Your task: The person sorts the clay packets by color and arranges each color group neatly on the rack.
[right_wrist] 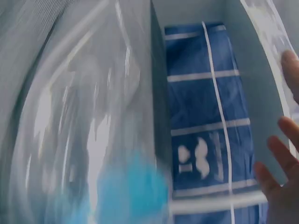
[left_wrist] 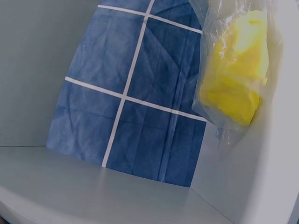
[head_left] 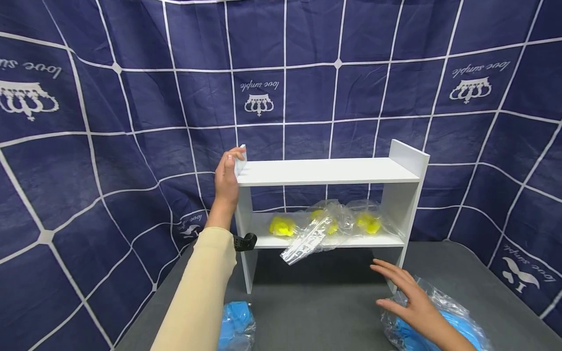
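Observation:
A small white shelf (head_left: 325, 170) stands upright against the back cloth. My left hand (head_left: 227, 178) grips the top of its left side panel, fingers bent over the edge. On the middle board lie clear plastic bags with yellow contents (head_left: 282, 226); one yellow bundle (left_wrist: 236, 70) fills the upper right of the left wrist view. A bag's shiny strip (head_left: 307, 241) hangs over the board's front edge. My right hand (head_left: 414, 304) is spread with nothing in it, above a clear bag with blue contents (head_left: 461, 324) at the shelf's right front.
Another clear bag with blue contents (head_left: 237, 324) lies at the front left, partly behind the left sleeve. Dark blue cloth (head_left: 307, 92) with white grid lines encloses the back and sides. The tabletop (head_left: 307, 302) is dark grey.

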### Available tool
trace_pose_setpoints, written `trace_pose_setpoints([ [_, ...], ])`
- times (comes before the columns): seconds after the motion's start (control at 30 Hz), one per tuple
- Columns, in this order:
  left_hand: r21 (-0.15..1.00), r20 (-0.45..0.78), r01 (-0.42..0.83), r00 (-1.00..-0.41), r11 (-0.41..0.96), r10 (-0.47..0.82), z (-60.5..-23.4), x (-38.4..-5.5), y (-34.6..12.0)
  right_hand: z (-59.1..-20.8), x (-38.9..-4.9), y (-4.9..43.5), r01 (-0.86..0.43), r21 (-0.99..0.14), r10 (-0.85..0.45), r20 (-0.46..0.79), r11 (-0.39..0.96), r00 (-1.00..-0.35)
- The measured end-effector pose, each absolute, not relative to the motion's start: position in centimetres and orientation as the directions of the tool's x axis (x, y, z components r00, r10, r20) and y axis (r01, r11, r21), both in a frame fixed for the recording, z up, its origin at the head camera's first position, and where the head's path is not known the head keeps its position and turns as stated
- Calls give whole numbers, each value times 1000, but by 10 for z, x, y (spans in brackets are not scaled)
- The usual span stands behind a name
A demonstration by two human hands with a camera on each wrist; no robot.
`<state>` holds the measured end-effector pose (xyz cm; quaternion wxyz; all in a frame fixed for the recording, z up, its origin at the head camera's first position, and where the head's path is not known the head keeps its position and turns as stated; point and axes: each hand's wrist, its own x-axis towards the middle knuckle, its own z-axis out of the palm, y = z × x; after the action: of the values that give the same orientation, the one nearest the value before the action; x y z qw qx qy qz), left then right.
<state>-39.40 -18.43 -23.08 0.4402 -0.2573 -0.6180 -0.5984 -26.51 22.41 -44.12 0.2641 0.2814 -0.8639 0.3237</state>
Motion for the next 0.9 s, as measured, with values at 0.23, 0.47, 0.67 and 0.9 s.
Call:
trace_pose_setpoints([
  [0.23,528,845,837,-500,146,-191,-219,-366,-175,-452,-258,275,-556,-438,-304,523,706,-797],
  [0.47,549,833,821,-521,156,-188,-219,-359,-172,-483,-257,327,-667,-381,-380,598,640,-706],
  [0.67,541,840,816,-519,202,-156,-219,-360,-170,-508,-257,372,-567,-350,-341,531,745,-776],
  [0.9,510,857,844,-482,165,-182,-230,-389,-182,-523,-255,402,-577,-270,-437,435,771,-787],
])
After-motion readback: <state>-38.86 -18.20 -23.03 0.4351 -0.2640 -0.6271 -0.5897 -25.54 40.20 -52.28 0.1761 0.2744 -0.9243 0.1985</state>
